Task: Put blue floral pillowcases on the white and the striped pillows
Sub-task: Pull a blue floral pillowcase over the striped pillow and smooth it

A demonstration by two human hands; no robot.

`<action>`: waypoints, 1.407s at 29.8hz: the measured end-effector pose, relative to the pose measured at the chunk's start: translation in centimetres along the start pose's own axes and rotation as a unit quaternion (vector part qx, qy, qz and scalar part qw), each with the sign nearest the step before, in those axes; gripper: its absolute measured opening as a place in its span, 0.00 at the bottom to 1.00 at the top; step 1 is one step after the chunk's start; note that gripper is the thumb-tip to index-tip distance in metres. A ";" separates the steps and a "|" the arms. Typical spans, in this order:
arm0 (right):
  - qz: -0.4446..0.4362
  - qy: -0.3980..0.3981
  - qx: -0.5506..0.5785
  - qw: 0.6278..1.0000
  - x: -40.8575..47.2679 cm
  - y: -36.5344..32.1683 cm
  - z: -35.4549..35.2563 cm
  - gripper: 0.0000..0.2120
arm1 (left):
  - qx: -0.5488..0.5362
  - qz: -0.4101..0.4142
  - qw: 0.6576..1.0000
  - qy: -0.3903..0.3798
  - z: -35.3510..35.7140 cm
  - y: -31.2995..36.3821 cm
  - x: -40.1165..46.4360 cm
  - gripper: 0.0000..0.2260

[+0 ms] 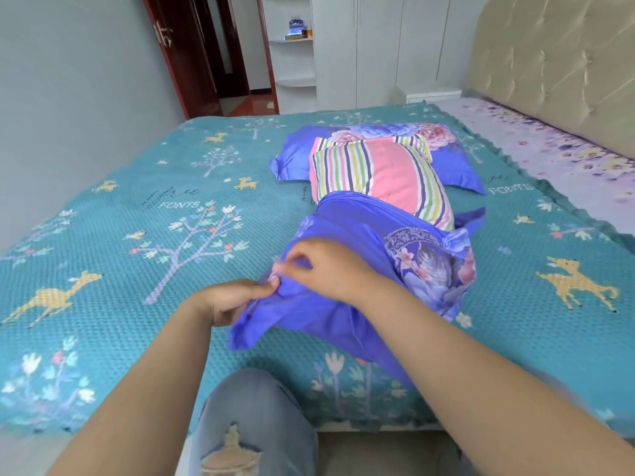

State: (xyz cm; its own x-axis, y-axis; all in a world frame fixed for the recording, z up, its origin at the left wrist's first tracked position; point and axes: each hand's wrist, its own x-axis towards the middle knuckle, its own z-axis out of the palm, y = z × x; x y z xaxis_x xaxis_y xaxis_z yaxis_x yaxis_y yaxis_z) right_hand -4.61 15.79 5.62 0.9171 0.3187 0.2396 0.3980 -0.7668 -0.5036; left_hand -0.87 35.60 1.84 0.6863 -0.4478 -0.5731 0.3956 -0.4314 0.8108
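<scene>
1. A dark red wooden door (178,53) stands open at the far left of the room, beyond the grey wall.
2. A teal quilted bedspread printed with trees and yellow deer (137,207) covers the bed and carries all task items.
3. The left hand (228,302) lies at the near left corner of the blue floral pillowcase (350,269). Its fingers are curled and pinch the blue fabric at that corner.
4. The right hand (330,266) sits on top of the same pillowcase, just right of the left hand. Its fingers are curled and pinch the fabric beside the left fingertips.
5. The pillowcase lies bunched at the middle of the bed. It covers the near part of the pink, green and purple striped pillow (374,176); the far part of that pillow sticks out uncovered.
6. The far end of the striped pillow rests on a second pillow already dressed in a blue floral pillowcase (299,156), which lies flat on the bedspread.
7. White built-in shelves and wardrobe doors (343,49) stand behind the bed.
8. A beige tufted headboard (556,60) rises at the far right, above a pale lilac floral sheet (549,149).
9. A knee in light blue ripped jeans (247,424) shows at the lower edge, against the bed.
</scene>
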 end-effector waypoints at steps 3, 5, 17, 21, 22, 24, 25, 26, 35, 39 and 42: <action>0.069 0.042 -0.138 0.987 -1.6 2.7 -2.6 0.19 | -0.101 0.024 0.995 0.013 1.3 -0.5 0.7 0.12; 0.133 -0.005 -0.155 0.979 -3.0 4.8 -3.5 0.24 | -0.133 0.052 0.984 0.103 2.2 -0.3 2.1 0.05; 0.239 -0.006 0.020 0.971 -5.7 8.9 -1.1 0.40 | -0.152 0.082 0.848 0.501 -5.1 2.0 4.7 0.14; 0.252 -0.019 0.077 0.965 -5.1 9.3 -0.4 0.39 | 0.082 0.152 0.755 0.633 -0.2 0.7 3.7 0.20; 0.250 -0.016 0.089 0.964 -5.0 9.4 -0.3 0.37 | 0.157 0.232 0.724 0.630 1.1 0.8 3.1 0.20; 0.231 -0.009 0.082 0.969 -4.9 9.4 0.0 0.29 | 0.303 0.354 0.693 0.550 3.8 0.9 2.6 0.18; 0.217 0.003 0.068 0.974 -5.0 9.5 0.2 0.24 | 0.360 0.384 0.693 0.493 5.0 0.8 2.9 0.18; 0.198 0.022 0.054 0.978 -5.2 9.7 0.6 0.19 | 0.400 0.390 0.702 0.441 6.1 0.6 3.2 0.20; 0.248 0.156 0.036 0.955 -7.1 12.7 -0.1 0.14 | 0.500 0.380 0.680 0.378 7.2 -0.5 4.8 0.21; 0.300 0.046 0.240 0.922 -8.1 11.7 -1.2 0.21 | 0.578 0.367 0.634 0.360 8.8 0.9 4.4 0.22; 0.253 0.040 0.275 0.927 -8.4 10.5 -0.1 0.18 | 0.615 0.404 0.600 0.314 9.6 2.5 5.2 0.20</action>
State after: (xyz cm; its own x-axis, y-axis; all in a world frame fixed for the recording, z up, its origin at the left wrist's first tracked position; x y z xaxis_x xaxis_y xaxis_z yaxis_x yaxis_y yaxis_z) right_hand -8.15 4.95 -1.58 0.9937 -0.0630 -0.0928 -0.1103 -0.3991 -0.9103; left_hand -2.14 24.70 -0.27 0.5990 -0.6822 0.4192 -0.7052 -0.6975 -0.1273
